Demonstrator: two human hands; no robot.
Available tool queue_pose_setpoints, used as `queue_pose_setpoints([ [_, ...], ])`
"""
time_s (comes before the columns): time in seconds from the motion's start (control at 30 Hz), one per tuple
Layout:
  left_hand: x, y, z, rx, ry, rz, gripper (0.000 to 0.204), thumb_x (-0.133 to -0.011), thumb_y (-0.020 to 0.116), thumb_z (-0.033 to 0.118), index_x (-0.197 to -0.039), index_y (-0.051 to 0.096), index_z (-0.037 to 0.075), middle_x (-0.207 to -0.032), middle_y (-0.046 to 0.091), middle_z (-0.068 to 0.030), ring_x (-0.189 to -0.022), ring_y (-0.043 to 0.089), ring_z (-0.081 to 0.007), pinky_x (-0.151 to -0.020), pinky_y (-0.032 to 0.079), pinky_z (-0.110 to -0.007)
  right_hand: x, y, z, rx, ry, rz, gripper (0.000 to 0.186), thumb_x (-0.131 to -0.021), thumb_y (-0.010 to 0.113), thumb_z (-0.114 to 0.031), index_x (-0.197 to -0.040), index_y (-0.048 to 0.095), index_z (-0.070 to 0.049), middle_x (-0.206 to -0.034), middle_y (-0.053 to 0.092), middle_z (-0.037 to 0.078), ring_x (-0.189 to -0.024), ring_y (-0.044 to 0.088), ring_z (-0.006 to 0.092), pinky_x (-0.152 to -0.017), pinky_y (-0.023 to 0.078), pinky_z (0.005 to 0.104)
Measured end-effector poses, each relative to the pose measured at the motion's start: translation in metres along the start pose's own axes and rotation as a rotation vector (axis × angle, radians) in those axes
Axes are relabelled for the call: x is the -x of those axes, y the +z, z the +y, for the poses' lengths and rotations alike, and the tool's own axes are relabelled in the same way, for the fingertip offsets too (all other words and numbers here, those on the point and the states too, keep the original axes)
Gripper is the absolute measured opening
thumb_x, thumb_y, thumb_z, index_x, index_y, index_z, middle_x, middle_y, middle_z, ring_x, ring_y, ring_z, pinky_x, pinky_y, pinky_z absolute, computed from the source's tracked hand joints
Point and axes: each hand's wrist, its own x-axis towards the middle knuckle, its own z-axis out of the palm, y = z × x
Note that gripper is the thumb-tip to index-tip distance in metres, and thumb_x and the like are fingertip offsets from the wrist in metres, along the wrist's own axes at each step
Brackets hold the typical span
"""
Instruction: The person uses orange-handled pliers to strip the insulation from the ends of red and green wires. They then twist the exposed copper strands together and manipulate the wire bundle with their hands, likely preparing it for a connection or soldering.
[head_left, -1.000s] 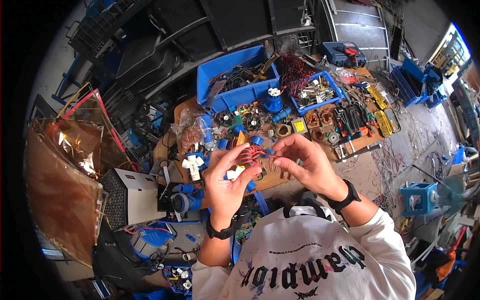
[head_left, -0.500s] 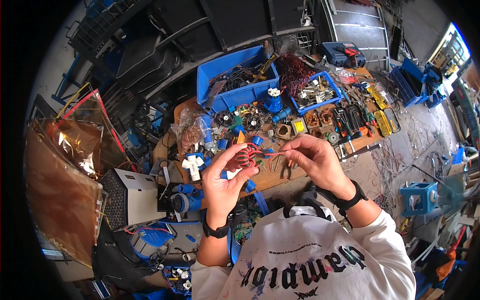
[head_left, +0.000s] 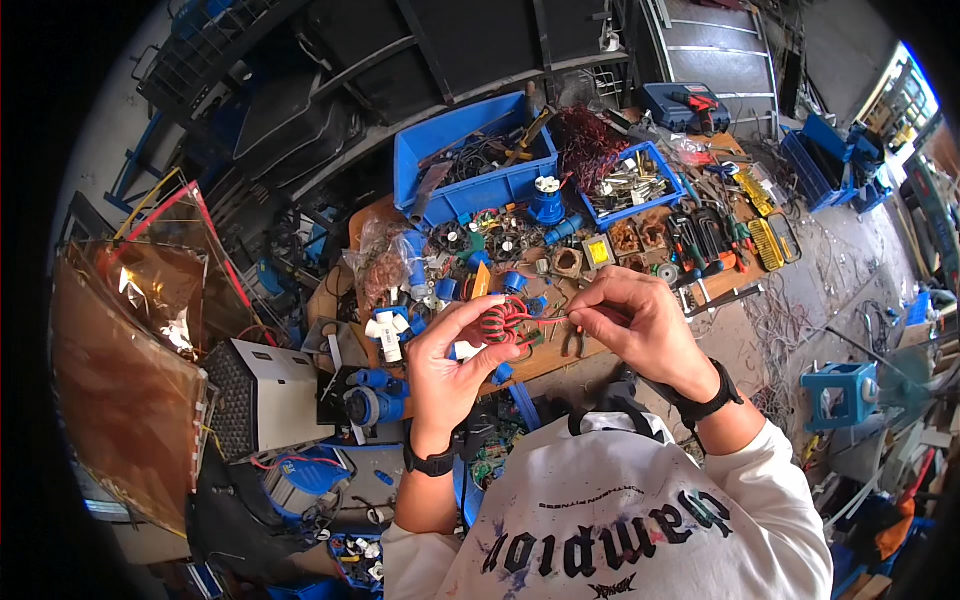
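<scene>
Above the front of the workbench, my left hand (head_left: 445,375) is closed around a ring-shaped coil (head_left: 496,322) wound with red wire over a greenish core. Thumb and fingertips grip it from its left side, hiding part of it. A red wire lead (head_left: 541,319) runs rightward from the coil to my right hand (head_left: 645,330), whose thumb and index finger pinch its end. Just below, dark-jawed pliers with orange handles (head_left: 574,343) lie on the wooden workbench (head_left: 545,375). Left of the coil stands a white branched fitting (head_left: 388,338).
Beyond my hands sit a large blue bin (head_left: 480,190) of tools and scrap and a shallow blue tray (head_left: 640,212) of metal pieces. A tangle of dark red wire (head_left: 588,145) lies between them. Several hand tools and a yellow bit case (head_left: 768,245) line the bench's right side.
The coil has tilted slightly and dropped a little in my left hand. My right hand has shifted slightly, still pinching the wire end.
</scene>
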Motion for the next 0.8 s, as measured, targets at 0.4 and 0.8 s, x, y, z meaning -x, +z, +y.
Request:
queue_pose_setpoints([
  [0.4, -0.003, 0.016, 0.005, -0.069, -0.011, -0.096, 0.048, -0.067, 0.083, 0.008, -0.111, 0.065, 0.003, -0.085, 0.064, -0.0062, -0.08, 0.063, -0.0168, -0.071, 0.05, -0.028, 0.0, 0.024, 0.0, -0.039, 0.029, -0.002, 0.01, -0.084, 0.066, -0.003, -0.093, 0.063, 0.001, -0.08, 0.064, 0.008, -0.068, 0.061, 0.012, -0.058, 0.048, 0.025],
  [0.8, 0.001, 0.002, -0.007, 0.197, -0.072, 0.031, 0.044, -0.076, 0.076, 0.0, -0.116, 0.06, -0.002, -0.101, 0.064, -0.0079, -0.09, 0.065, -0.0139, -0.079, 0.054, -0.026, -0.003, 0.019, 0.015, -0.184, 0.172, -0.112, 0.014, -0.092, 0.06, -0.004, -0.104, 0.061, 0.003, -0.081, 0.066, 0.006, -0.067, 0.062, 0.0085, -0.061, 0.05, 0.023],
])
